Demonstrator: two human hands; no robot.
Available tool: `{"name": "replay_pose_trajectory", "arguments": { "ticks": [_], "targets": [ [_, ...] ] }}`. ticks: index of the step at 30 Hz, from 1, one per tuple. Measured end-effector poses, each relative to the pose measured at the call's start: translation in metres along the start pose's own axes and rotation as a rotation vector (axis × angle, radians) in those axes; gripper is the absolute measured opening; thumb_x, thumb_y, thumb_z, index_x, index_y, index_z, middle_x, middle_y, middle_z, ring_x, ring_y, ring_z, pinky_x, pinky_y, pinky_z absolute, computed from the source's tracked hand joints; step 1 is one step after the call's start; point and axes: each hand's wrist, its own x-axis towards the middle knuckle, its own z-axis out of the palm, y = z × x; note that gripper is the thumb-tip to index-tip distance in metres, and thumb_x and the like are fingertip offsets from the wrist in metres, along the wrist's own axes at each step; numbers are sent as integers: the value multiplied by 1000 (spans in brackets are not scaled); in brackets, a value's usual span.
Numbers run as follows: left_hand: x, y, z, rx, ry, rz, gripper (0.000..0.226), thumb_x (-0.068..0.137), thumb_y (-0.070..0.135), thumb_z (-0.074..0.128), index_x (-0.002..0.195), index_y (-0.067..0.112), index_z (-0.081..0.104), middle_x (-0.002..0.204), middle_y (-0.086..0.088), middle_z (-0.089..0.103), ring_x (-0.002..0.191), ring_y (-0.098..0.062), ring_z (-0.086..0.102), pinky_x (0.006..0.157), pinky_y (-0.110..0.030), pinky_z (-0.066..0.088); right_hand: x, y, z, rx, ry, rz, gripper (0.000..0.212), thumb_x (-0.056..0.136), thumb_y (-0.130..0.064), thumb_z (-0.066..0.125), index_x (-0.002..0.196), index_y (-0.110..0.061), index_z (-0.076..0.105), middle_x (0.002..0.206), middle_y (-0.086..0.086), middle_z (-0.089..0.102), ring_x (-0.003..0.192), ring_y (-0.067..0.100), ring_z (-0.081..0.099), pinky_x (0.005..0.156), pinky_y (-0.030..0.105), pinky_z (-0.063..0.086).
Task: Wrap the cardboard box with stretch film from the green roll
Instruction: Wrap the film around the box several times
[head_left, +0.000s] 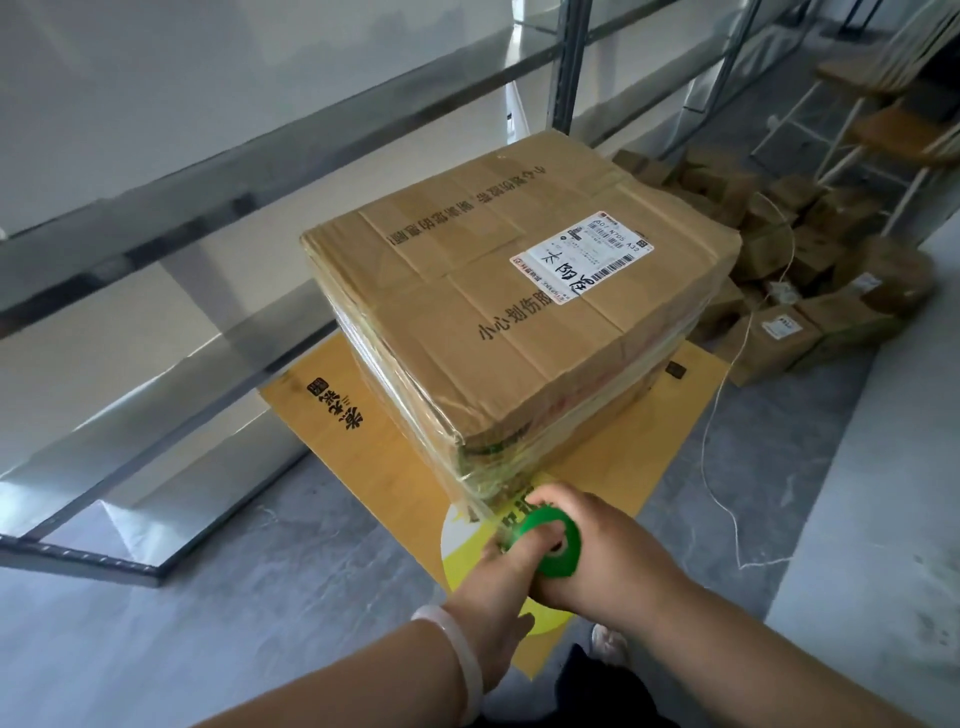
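A large cardboard box (519, 291) with a white shipping label stands on a flattened yellow carton (374, 447) on the floor. Clear stretch film covers its near sides and bunches at the near bottom corner. The green roll (550, 540) is just below that corner, film running from it to the box. My left hand (498, 587) grips the roll from the left with fingers in its core. My right hand (597, 545) wraps around the roll from the right.
A metal shelving frame (208, 322) runs along the left. A heap of small cardboard boxes (789, 270) lies behind the box at the right, with wooden chairs (893, 114) beyond. A white cord (711, 441) trails over the grey floor to the right.
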Motion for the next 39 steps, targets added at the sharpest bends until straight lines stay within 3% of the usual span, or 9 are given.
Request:
{"name": "replay_pose_trajectory", "arguments": {
  "ticks": [7, 11, 18, 21, 26, 29, 32, 35, 39],
  "targets": [
    [26, 12, 44, -184, 158, 93, 89, 43, 51, 72, 127, 26, 55, 124, 4, 66, 106, -12, 57, 94, -32, 41, 38, 43, -46, 111, -212, -199, 72, 61, -46, 79, 123, -52, 43, 126, -18, 49, 119, -1, 48, 100, 20, 41],
    [38, 17, 71, -268, 259, 180, 94, 43, 50, 72, 131, 24, 49, 122, 1, 65, 97, -15, 59, 85, -30, 43, 53, 59, -64, 166, -278, -270, 72, 63, -33, 78, 124, -50, 45, 124, -20, 56, 116, 1, 55, 98, 28, 47],
    [56, 11, 115, -449, 379, 295, 147, 39, 46, 83, 157, 33, -3, 141, -5, 55, 128, -21, 55, 115, -39, 35, 76, 79, -88, 55, -227, -248, 65, 59, -42, 82, 115, -26, 55, 105, -4, 66, 98, 16, 63, 83, 31, 51],
    [67, 12, 120, -474, 371, 288, 139, 40, 50, 83, 158, 26, 14, 142, -4, 55, 121, -19, 60, 112, -38, 38, 84, 90, -98, 139, -288, -163, 68, 59, -37, 86, 114, -23, 48, 102, -3, 65, 94, 14, 63, 80, 32, 52],
    [83, 24, 117, -563, 298, 269, 120, 49, 56, 88, 152, 30, 32, 143, -7, 57, 112, -20, 67, 94, -31, 51, 89, 100, -118, 193, -322, -204, 70, 64, -15, 87, 112, -32, 40, 107, -15, 58, 90, -17, 57, 73, 4, 44],
    [92, 23, 124, -658, 263, 281, 127, 48, 49, 91, 153, 37, 21, 136, -16, 60, 110, -26, 69, 86, -36, 59, 90, 102, -128, 115, -284, -201, 66, 55, -37, 89, 104, -49, 46, 104, -22, 60, 98, -6, 57, 83, 15, 47],
    [100, 25, 135, -677, 252, 308, 150, 36, 56, 95, 155, 43, 5, 150, -15, 47, 127, -29, 58, 109, -44, 46, 92, 106, -129, 53, -193, -148, 71, 44, -63, 80, 105, -39, 55, 104, -11, 62, 98, 9, 61, 83, 35, 53],
    [109, 28, 148, -633, 288, 313, 160, 40, 51, 92, 151, 40, -22, 154, -14, 41, 131, -28, 54, 116, -46, 36, 96, 109, -137, 20, -153, -49, 81, 42, -65, 77, 108, -28, 50, 101, -5, 61, 94, 16, 62, 77, 34, 53],
    [119, 43, 151, -683, 316, 304, 136, 43, 41, 87, 156, 33, 12, 134, -17, 61, 108, -28, 68, 88, -40, 55, 109, 127, -157, 7, -240, -219, 77, 51, -60, 81, 110, -32, 41, 104, -5, 64, 100, 13, 63, 77, 24, 53]
  ]
}}
